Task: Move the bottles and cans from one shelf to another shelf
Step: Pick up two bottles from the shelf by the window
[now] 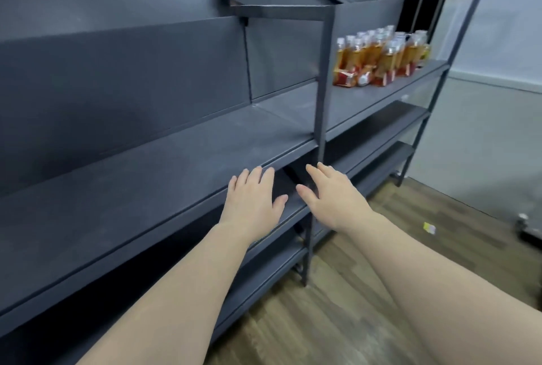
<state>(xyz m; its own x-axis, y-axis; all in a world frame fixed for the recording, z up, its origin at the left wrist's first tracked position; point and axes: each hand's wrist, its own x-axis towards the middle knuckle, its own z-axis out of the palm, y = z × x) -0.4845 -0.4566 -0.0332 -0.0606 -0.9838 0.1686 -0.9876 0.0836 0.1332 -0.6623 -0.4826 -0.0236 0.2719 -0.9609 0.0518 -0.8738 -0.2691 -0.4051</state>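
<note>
Several bottles of amber drink (381, 56) with white caps and red labels stand grouped on the far right shelf board (366, 103). The near dark shelf board (132, 188) carries nothing. My left hand (255, 200) reaches forward with straight fingers at that board's front edge and holds nothing. Beside it my right hand (331, 197) is also stretched out flat and empty, in front of the dark upright post (322, 94). Both hands are well short of the bottles.
Two dark metal shelf units stand side by side against a dark back panel, with lower boards (381, 130) under the bottles. Wood-pattern floor (366, 291) lies to the right. A small yellow scrap (429, 227) lies on the floor. A dark object (531, 229) sits at the right edge.
</note>
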